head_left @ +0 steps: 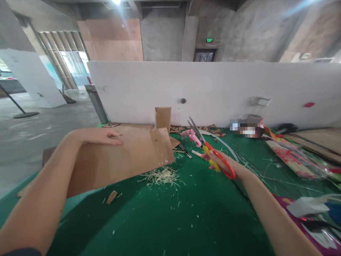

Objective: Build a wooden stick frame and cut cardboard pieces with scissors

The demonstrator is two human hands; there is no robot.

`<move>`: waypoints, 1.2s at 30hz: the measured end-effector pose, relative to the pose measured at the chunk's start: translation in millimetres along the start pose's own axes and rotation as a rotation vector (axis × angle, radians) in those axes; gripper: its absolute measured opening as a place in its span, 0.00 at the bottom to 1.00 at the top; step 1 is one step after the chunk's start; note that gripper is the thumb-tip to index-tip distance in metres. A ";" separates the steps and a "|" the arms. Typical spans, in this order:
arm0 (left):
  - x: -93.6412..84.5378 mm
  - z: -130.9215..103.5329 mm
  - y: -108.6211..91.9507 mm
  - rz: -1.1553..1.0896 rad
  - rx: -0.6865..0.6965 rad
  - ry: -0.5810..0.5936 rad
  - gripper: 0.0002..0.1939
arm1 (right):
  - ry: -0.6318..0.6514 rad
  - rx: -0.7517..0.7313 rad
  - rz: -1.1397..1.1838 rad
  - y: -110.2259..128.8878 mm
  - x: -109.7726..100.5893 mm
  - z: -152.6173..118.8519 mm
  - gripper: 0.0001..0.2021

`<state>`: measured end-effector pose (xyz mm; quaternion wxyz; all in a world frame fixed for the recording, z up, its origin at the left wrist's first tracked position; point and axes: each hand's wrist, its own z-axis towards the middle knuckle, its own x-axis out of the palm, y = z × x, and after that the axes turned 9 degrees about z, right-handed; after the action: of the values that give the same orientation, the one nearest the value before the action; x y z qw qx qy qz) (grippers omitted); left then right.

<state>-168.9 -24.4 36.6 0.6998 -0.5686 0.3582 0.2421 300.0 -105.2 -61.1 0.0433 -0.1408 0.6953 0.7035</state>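
My left hand [102, 136] rests on top of a large brown cardboard sheet [133, 153] at the left of the green table [170, 213]. Its thumb and fingers lie over the sheet near the upper edge. Scissors with red and yellow handles [218, 160] are in my right hand [221, 158], right of the sheet; their blades point up and away, slightly parted, touching no cardboard. A pink glue gun [191, 137] lies just behind the blades. Thin pale shavings [163, 176] are heaped by the sheet's front corner.
An upright cardboard piece [163, 117] stands before the white partition [144, 89]. Plastic-wrapped items [295, 158] lie at the right, with a white power strip [307, 206] nearer me. A small cardboard scrap [112, 197] sits in front of the sheet.
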 end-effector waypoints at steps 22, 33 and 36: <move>107.1 14.4 -36.0 0.544 0.255 0.530 0.26 | -0.190 -0.046 -0.254 -18.2 34.8 10.1 0.18; 61.6 12.0 -12.7 -0.041 -0.079 0.517 0.24 | 0.054 0.099 -0.103 -7.2 13.5 -3.9 0.25; 54.6 15.6 -3.3 -0.060 -0.108 0.492 0.23 | 0.225 0.167 -0.098 -1.1 1.8 -14.6 0.26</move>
<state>-128.6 -13.8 -2.3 0.5670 -0.6574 0.4873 0.0942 300.6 -119.8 -62.5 0.0108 -0.2485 0.7441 0.6201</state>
